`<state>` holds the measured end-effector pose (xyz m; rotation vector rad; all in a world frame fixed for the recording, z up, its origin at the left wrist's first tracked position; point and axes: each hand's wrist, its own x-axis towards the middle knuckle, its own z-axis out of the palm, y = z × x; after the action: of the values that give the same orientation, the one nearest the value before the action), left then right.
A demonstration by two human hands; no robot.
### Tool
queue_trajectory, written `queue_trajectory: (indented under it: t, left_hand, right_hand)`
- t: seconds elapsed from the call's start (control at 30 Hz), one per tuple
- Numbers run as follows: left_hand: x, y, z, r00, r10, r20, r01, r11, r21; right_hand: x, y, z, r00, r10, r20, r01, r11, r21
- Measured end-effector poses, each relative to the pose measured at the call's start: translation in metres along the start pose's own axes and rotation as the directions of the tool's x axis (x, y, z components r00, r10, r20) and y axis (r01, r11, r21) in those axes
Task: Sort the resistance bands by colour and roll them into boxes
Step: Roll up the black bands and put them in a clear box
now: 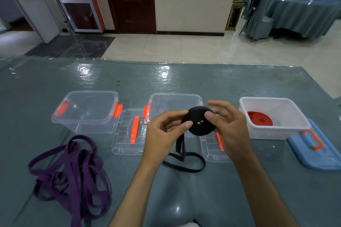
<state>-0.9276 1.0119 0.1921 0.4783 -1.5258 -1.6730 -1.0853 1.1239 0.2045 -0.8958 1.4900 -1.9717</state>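
Head view: at frame centre, left hand (pixel 162 131) and right hand (pixel 226 123) pinch a black rolled band (pixel 200 121), fingers curled round it, its loose tail hanging to the counter (pixel 184 79). Purple bands (pixel 73 167) lie lower left; a red roll (pixel 260 118) sits in the white box (pixel 276 131), right.

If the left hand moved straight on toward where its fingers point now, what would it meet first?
The left hand points right, so it would first press further into the black band roll that both hands hold. Behind the roll is the right hand. Depth is hard to judge in this single view.
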Motion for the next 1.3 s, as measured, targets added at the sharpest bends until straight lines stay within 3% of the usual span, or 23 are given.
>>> queue_trajectory:
  t: [0.1,0.23,0.37,0.43,0.57,0.73,0.97,1.1,1.17,1.3]
  left_hand:
    - [0.004,0.003,-0.004,0.999,0.039,0.028,-0.041,0.997,0.067]
    - [0.002,0.003,-0.003,0.996,0.031,-0.087,-0.029,0.999,0.023]
    - [0.005,0.004,-0.003,1.000,-0.009,-0.001,0.009,1.000,-0.024]
    - [0.005,0.003,-0.004,1.000,-0.009,0.020,0.009,1.000,-0.002]
    - [0.002,0.004,-0.004,0.996,0.049,-0.069,-0.047,0.999,0.025]
    - [0.002,0.000,-0.006,0.998,0.045,-0.033,-0.047,0.998,-0.044]
    - [-0.003,-0.001,-0.010,0.992,0.060,-0.111,-0.062,0.998,-0.019]
    - [-0.003,-0.002,-0.012,0.999,0.042,-0.013,-0.043,0.998,-0.051]
    - [-0.002,-0.003,-0.016,1.000,-0.008,0.021,0.008,0.999,-0.036]
    - [-0.003,-0.005,-0.020,0.997,-0.002,-0.081,0.004,1.000,0.021]
  right_hand:
    - [0.000,-0.001,0.001,1.000,-0.017,0.012,0.017,1.000,-0.004]
    - [0.000,-0.002,0.003,0.998,-0.016,0.058,0.021,0.996,-0.088]
    - [0.000,-0.004,0.004,0.996,-0.074,-0.049,0.068,0.991,-0.119]
    - [-0.002,-0.003,0.005,0.997,-0.069,-0.022,0.067,0.994,-0.090]
    - [-0.003,-0.004,0.008,0.999,-0.035,0.041,0.040,0.992,-0.117]
    - [-0.002,-0.008,0.007,0.990,-0.132,0.049,0.139,0.970,-0.198]
    - [-0.006,-0.005,0.010,0.995,-0.072,0.074,0.083,0.983,-0.164]
    - [-0.005,-0.008,0.012,0.992,-0.129,-0.013,0.125,0.979,-0.161]
    - [-0.006,-0.007,0.011,0.995,-0.101,0.018,0.103,0.981,-0.167]
    - [-0.007,-0.008,0.011,0.996,-0.004,0.093,0.016,0.991,-0.130]
